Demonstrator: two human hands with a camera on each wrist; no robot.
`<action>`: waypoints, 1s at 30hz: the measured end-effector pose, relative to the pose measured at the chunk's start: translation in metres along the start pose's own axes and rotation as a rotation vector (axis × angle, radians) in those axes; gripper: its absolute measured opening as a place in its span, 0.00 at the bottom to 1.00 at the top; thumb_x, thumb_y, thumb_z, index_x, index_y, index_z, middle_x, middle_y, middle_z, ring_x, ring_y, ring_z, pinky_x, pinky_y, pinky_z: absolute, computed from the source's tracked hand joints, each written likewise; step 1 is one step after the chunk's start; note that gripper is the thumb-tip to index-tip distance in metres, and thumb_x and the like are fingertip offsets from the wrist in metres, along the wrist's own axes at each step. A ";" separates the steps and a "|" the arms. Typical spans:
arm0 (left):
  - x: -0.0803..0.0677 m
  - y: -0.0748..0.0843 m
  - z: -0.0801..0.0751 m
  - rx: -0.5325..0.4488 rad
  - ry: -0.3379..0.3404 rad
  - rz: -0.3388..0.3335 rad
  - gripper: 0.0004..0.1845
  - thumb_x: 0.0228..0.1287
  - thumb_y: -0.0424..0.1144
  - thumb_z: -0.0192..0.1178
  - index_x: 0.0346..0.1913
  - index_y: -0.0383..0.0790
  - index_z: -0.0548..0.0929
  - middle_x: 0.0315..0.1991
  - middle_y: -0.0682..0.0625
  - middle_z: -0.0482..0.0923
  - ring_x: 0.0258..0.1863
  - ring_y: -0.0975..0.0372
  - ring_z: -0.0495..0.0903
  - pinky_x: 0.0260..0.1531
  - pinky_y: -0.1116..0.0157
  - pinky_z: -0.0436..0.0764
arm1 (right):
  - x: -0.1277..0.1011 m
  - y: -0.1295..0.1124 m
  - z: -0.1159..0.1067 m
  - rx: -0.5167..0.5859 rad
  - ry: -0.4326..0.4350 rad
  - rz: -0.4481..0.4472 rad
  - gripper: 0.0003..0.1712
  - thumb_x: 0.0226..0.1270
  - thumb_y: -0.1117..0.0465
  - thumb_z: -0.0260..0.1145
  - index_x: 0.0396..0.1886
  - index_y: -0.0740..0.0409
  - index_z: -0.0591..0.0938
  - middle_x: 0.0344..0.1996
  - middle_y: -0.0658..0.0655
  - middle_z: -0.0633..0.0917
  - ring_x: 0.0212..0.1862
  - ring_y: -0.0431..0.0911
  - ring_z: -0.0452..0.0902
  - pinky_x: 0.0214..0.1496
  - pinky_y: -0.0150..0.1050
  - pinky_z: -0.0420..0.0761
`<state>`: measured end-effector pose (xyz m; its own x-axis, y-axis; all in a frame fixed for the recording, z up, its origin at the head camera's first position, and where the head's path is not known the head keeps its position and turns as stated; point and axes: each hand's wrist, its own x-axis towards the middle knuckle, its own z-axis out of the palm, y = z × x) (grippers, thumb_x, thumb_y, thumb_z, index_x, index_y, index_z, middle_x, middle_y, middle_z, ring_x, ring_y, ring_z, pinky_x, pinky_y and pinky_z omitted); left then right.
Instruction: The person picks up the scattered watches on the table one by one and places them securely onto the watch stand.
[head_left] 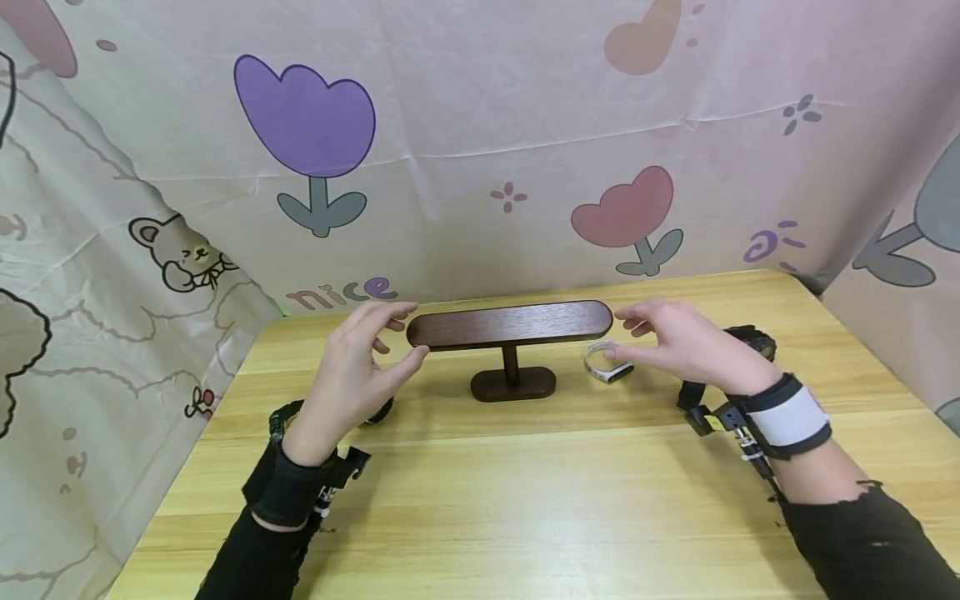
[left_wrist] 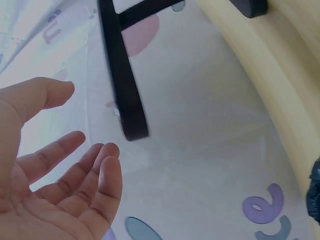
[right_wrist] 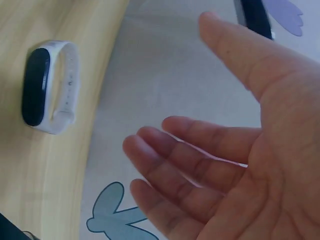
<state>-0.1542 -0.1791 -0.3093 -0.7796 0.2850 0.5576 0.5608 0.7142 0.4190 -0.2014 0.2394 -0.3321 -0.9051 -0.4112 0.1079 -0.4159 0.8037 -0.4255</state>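
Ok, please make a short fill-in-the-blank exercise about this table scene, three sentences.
1. The dark wooden T-shaped stand rests on the ____ wooden table.
2. The white wristband with a black screen lies nearest the ____ hand.
3. The left hand holds ____.

Missing words: yellow; right; nothing

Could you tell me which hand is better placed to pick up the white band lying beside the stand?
Probably the right hand: the band lies just under its open fingers, while the left hand is at the stand's far end.
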 end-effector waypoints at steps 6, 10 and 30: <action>-0.003 0.015 -0.001 0.012 0.035 0.124 0.25 0.64 0.35 0.77 0.63 0.37 0.85 0.53 0.45 0.87 0.48 0.57 0.85 0.37 0.61 0.85 | 0.001 0.002 0.006 0.004 -0.039 0.020 0.44 0.72 0.41 0.74 0.69 0.74 0.78 0.61 0.74 0.85 0.58 0.62 0.86 0.62 0.62 0.85; -0.005 0.024 0.001 0.010 0.032 0.201 0.25 0.63 0.34 0.77 0.63 0.36 0.86 0.49 0.44 0.88 0.43 0.59 0.85 0.35 0.64 0.84 | 0.002 0.002 0.010 -0.015 -0.047 0.039 0.46 0.70 0.40 0.75 0.66 0.77 0.79 0.55 0.75 0.87 0.57 0.65 0.87 0.60 0.64 0.85; -0.016 0.054 0.023 -0.142 -0.204 0.405 0.18 0.67 0.34 0.73 0.58 0.40 0.87 0.48 0.51 0.87 0.46 0.64 0.86 0.43 0.70 0.86 | 0.006 0.006 0.036 -0.023 -0.084 0.080 0.24 0.64 0.45 0.80 0.34 0.61 0.82 0.21 0.49 0.72 0.24 0.42 0.66 0.26 0.36 0.65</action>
<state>-0.1179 -0.1302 -0.3125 -0.5214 0.6521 0.5504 0.8523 0.4292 0.2989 -0.2060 0.2260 -0.3659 -0.9252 -0.3796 -0.0017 -0.3458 0.8446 -0.4087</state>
